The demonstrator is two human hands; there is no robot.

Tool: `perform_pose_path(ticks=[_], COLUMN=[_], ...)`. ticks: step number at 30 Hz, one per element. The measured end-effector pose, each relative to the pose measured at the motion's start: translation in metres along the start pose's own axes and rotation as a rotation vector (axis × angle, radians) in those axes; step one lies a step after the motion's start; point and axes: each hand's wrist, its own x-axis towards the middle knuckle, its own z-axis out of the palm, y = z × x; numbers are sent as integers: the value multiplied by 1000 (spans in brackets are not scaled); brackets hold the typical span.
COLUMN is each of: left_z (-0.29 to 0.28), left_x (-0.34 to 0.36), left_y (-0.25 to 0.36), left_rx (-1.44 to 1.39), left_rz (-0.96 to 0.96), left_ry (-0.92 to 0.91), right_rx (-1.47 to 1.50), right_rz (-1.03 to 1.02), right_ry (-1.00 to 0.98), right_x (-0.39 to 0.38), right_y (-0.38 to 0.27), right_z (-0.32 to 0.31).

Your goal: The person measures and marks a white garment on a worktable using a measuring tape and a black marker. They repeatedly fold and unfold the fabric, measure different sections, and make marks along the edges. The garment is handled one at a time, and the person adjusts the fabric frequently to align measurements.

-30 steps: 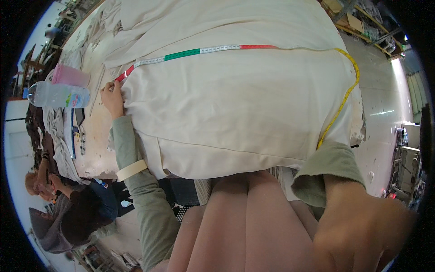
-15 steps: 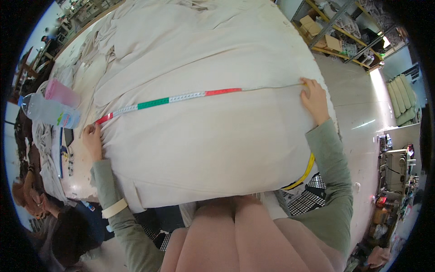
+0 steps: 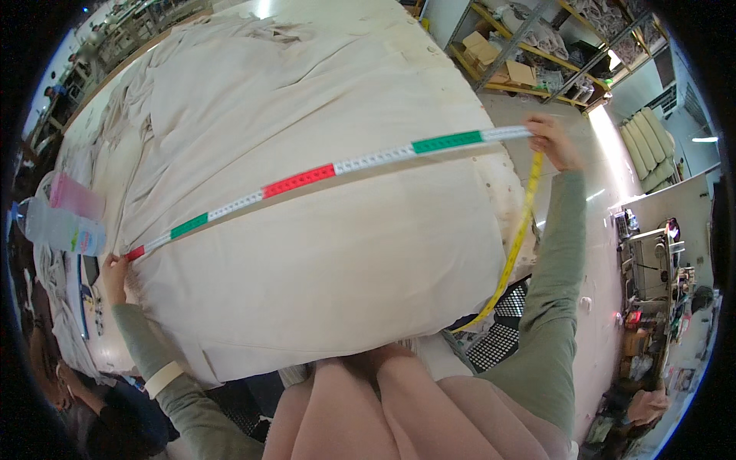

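Observation:
A tape measure (image 3: 299, 180), banded red, white and green on one face and yellow on the other, stretches over the cream fabric (image 3: 330, 261). My left hand (image 3: 115, 277) pinches its red end at the fabric's left edge. Up at the right, my right hand (image 3: 553, 140) grips the tape's white stretch, held past the fabric's right edge. From that hand the yellow face hangs down in a curve toward my lap. The tape looks taut between the hands and raised off the fabric on the right side. The fabric lies in wide folds over a pale table (image 3: 429, 61).
To the left stand a clear plastic bottle (image 3: 65, 230) and a pink container (image 3: 77, 195). A metal shelf (image 3: 529, 46) with boxes is at the far right. Green cushions (image 3: 648, 149) lean farther right. Another person's arm (image 3: 84, 387) shows at the lower left.
My right hand has moved right and lifted, drawing the tape taut; its banded face now shows along the whole span. The view has shifted, and my left hand still pinches the red end.

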Motion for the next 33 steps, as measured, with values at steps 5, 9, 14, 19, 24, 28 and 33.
perform_pose_path(ticks=[5, 9, 14, 19, 24, 28, 33], left_z=[-25, -34, -35, -26, -14, -14, -11], left_x=[-29, -39, -45, -52, -52, -60, -70], left_y=[14, 7, 11, 31, 38, 46, 60], left_rx=[-474, -502, -631, -579, -582, -528, -551], left_rz=[-333, -380, -291, -376, -304, -281, -295], left_ry=[-23, -216, -301, -249, -255, -264, -239], right_rx=[-230, -258, -195, -398, -349, -318, -317], right_rz=[-15, -71, -51, -48, -71, -83, -49], right_ry=[36, 180, 165, 194, 171, 144, 134], right_x=[53, 62, 61, 62, 64, 66, 68], right_y=[63, 86, 78, 81, 85, 85, 83], right_z=[40, 54, 55, 52, 49, 47, 45])
